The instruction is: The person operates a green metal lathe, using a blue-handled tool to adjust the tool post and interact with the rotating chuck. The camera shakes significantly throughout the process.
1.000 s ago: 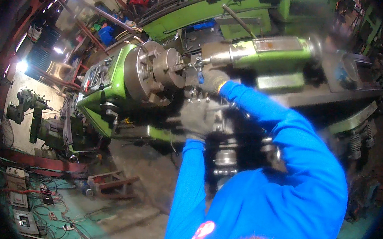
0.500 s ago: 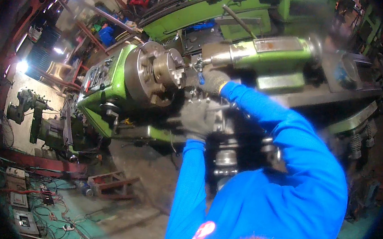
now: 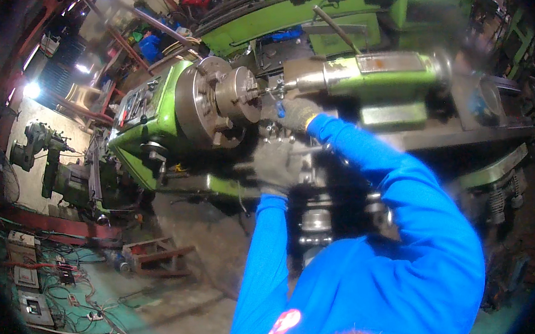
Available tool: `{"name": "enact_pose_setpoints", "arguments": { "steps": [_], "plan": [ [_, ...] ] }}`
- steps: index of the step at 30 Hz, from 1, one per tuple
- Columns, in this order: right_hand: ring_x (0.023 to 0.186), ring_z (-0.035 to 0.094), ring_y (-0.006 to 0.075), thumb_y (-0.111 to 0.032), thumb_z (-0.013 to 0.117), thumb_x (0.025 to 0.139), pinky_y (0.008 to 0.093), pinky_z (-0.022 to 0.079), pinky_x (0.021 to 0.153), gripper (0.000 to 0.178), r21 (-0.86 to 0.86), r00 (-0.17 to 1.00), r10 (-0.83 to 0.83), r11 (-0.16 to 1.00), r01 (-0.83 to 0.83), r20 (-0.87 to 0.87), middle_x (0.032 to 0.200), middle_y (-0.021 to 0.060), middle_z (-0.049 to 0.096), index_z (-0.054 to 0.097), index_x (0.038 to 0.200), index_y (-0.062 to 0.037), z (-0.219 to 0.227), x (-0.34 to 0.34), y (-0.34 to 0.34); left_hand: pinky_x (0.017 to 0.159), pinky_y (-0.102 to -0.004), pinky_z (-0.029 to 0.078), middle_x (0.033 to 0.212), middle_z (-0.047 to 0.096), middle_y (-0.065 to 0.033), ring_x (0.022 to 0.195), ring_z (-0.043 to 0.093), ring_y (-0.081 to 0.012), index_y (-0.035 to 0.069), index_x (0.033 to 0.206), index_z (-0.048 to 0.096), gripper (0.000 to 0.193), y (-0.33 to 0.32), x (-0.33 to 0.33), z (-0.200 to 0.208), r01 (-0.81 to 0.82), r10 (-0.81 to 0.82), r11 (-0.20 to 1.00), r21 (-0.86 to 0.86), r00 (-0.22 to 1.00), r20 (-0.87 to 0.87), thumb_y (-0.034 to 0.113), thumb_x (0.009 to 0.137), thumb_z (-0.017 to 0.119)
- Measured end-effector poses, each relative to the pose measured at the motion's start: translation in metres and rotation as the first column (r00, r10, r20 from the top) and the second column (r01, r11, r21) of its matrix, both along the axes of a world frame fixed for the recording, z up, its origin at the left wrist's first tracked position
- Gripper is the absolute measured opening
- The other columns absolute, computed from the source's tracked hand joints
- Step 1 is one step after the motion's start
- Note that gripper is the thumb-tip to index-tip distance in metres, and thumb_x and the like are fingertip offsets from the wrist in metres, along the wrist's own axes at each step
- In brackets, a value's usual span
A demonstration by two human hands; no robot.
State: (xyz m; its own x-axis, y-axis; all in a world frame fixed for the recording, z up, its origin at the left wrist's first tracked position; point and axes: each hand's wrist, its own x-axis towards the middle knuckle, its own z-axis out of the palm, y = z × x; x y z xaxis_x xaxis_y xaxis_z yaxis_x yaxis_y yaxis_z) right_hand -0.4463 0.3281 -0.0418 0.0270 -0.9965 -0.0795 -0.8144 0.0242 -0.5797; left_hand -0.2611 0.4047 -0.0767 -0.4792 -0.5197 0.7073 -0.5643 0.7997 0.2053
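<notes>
My left hand (image 3: 277,164), in a grey glove, is closed over the metal tool post area of a green lathe; its fingertips and what they grip are hidden. Bolt heads (image 3: 271,129) stick up just beyond it. My right hand (image 3: 300,113), gloved too, reaches in farther back with its fingers curled. By those fingers is a small blue handle (image 3: 280,109) below a metal fitting (image 3: 279,89). To the left of both hands are the large lathe chuck (image 3: 196,103) and a smaller round steel piece (image 3: 237,95) in front of it.
The green tailstock (image 3: 392,72) stands on the right, with a long lever (image 3: 335,30) rising behind it. A green headstock (image 3: 162,106) is at left. Another machine (image 3: 47,156) stands farther left. Cables and boxes (image 3: 36,307) lie on the floor at lower left.
The chuck and the round steel piece show a different turned position. Both hands stay in nearly the same place.
</notes>
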Motion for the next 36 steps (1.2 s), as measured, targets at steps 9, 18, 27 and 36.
{"name": "enact_pose_setpoints", "arguments": {
  "steps": [9, 18, 27, 36],
  "plan": [
    [0.111, 0.071, 0.0425, -0.041, 0.059, 0.096, 0.0510, 0.055, 0.099, 0.042, 0.015, 0.996, -0.087, 0.996, 0.087, 0.001, 0.119, 0.0239, 0.073, 0.073, 0.119, -0.0082, 0.003, -0.004, 0.010, 0.077, -0.0503, 0.053, 0.095, 0.072, -0.0159, 0.086, 0.068, -0.0372, 0.006, 0.104, 0.076, 0.034, -0.001, -0.002, 0.004, 0.020, -0.020, 0.999, -0.029, 1.000, -0.005, 0.034, 0.086, 0.067],
    [0.107, 0.069, 0.0485, -0.059, 0.053, 0.100, 0.0538, 0.053, 0.097, 0.071, -0.050, 1.000, 0.009, 0.999, -0.010, -0.011, 0.111, 0.0342, 0.071, 0.060, 0.126, 0.0068, -0.016, -0.012, 0.000, 0.071, -0.0508, 0.053, 0.088, 0.068, -0.0169, 0.079, 0.066, -0.0412, 0.009, 0.092, 0.071, 0.031, -0.004, -0.004, 0.003, 0.027, -0.027, 0.999, -0.025, 1.000, -0.008, 0.040, 0.092, 0.066],
    [0.112, 0.071, 0.0430, -0.052, 0.058, 0.097, 0.0506, 0.055, 0.101, 0.051, -0.010, 1.000, -0.028, 1.000, 0.028, -0.007, 0.120, 0.0249, 0.073, 0.074, 0.119, -0.0087, -0.012, -0.007, -0.002, 0.078, -0.0518, 0.054, 0.101, 0.073, -0.0204, 0.088, 0.069, -0.0420, 0.008, 0.102, 0.074, 0.034, -0.002, -0.003, 0.001, 0.014, -0.014, 1.000, -0.021, 1.000, -0.011, 0.039, 0.091, 0.065],
    [0.113, 0.070, 0.0437, -0.055, 0.058, 0.096, 0.0510, 0.054, 0.101, 0.056, -0.006, 1.000, -0.007, 1.000, 0.007, 0.008, 0.121, 0.0258, 0.073, 0.074, 0.121, -0.0076, -0.008, -0.006, -0.002, 0.083, -0.0519, 0.055, 0.107, 0.073, -0.0231, 0.093, 0.070, -0.0425, 0.007, 0.108, 0.075, 0.035, 0.003, -0.002, 0.008, 0.008, -0.008, 0.999, 0.031, 1.000, 0.017, 0.036, 0.089, 0.066]
  ]
}}
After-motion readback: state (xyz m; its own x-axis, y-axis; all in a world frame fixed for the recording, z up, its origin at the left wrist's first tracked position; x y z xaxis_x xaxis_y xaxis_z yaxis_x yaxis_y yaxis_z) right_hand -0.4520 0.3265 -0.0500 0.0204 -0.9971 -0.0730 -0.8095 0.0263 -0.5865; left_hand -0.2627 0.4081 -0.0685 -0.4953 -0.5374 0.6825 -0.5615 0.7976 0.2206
